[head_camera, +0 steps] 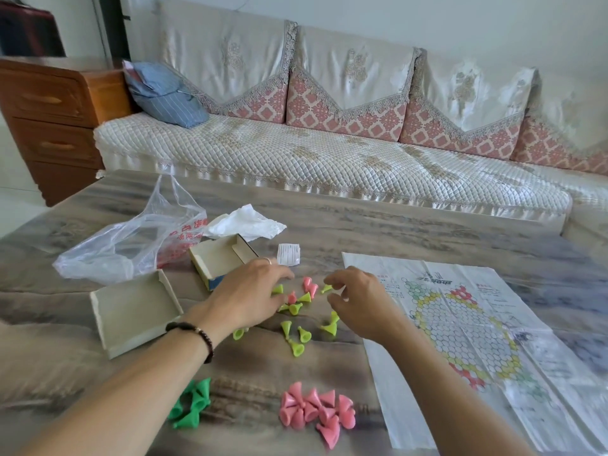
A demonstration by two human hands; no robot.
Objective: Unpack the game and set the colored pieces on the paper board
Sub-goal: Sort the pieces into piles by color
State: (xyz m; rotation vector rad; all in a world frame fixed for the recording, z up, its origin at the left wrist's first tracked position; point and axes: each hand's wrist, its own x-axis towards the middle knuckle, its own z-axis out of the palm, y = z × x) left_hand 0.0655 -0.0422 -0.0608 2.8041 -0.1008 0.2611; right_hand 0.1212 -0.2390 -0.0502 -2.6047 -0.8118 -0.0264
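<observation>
My right hand (357, 299) pinches a lime piece (326, 288); my left hand (248, 296) rests loose-fingered over the scattered pile. Paper board (467, 330) sits beside them; pink pieces (317, 411) heaped nearer me.

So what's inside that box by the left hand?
The open box shows only a bare bottom. Its near corner is hidden by the left hand's wrist, so that bit can't be seen.

Quilted sofa (329, 162) behind surface (394, 225); blue striped pillow (167, 93) on sofa; wooden drawer cabinet (49, 120) at left.
</observation>
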